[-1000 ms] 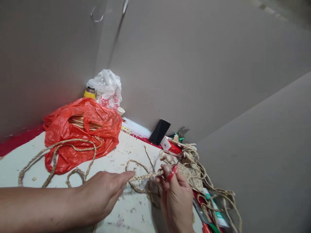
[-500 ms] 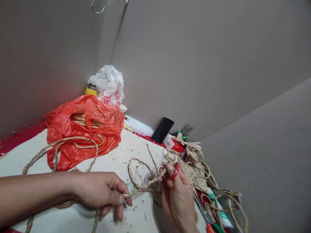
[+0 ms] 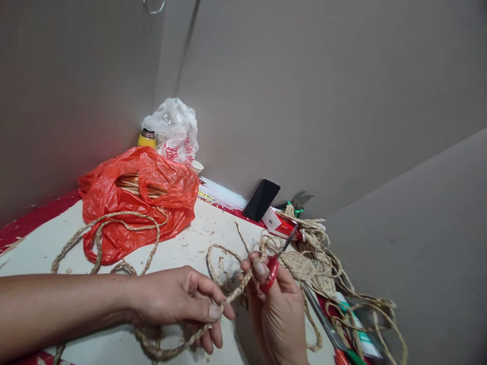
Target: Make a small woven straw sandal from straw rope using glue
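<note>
My left hand point(image 3: 190, 304) pinches a braided straw rope point(image 3: 180, 350) between thumb and fingers. From there the rope runs up to my right hand point(image 3: 272, 304), whose thumb and fingertips close on it. That hand also holds red-handled scissors point(image 3: 270, 276), with a blade pointing up and to the right, away from the rope. Beyond the hands, a thin loop of rope point(image 3: 220, 247) and a loose end stand above the table. More rope point(image 3: 114, 218) curls at the left, partly over the red plastic bag, and passes behind my left forearm.
A red plastic bag point(image 3: 178, 203) with straw strands point(image 3: 131, 183) lies at the left. Behind it are a yellow bottle point(image 3: 146, 140) and a white bag point(image 3: 173, 126). A phone point(image 3: 262, 199) leans on the wall. Coiled rope point(image 3: 315, 261) and green-and-orange-handled shears point(image 3: 340, 350) lie right.
My left hand has moved right along the rope, closer to my right hand. More rope now hangs in a curve below it. The whole view has shifted slightly.
</note>
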A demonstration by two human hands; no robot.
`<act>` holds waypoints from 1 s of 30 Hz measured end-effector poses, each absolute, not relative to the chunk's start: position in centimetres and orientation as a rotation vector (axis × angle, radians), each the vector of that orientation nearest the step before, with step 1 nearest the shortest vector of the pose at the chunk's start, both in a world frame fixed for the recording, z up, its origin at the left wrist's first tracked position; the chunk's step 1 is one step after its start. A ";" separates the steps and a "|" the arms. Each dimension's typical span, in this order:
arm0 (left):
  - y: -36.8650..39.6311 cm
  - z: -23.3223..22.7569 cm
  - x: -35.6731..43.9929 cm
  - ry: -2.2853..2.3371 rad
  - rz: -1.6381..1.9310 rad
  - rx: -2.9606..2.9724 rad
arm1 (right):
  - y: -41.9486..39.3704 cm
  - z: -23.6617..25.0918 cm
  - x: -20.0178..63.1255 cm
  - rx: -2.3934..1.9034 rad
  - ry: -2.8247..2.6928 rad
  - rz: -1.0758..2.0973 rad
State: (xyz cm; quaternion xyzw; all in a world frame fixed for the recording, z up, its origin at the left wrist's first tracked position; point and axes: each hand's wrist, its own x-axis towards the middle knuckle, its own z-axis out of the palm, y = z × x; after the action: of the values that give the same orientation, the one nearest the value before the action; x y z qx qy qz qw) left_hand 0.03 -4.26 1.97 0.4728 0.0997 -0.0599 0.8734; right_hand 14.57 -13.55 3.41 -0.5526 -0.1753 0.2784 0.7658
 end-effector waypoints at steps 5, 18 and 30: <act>-3.9 2.4 0.1 0.370 0.006 0.980 | -13.8 2.4 16.3 -1.379 -0.531 0.613; -1.7 1.1 0.3 0.556 0.312 1.010 | -15.1 4.2 18.1 -1.934 -2.040 0.023; -2.0 1.0 0.5 0.580 0.322 0.949 | -15.2 3.0 17.8 -2.038 -2.094 -0.225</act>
State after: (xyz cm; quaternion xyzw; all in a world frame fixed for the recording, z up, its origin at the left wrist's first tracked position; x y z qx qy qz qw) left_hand 0.50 -2.02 1.04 0.4484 0.2740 0.1523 0.8371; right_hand 17.80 -15.17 2.95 -0.6916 -0.7104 -0.0763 0.1054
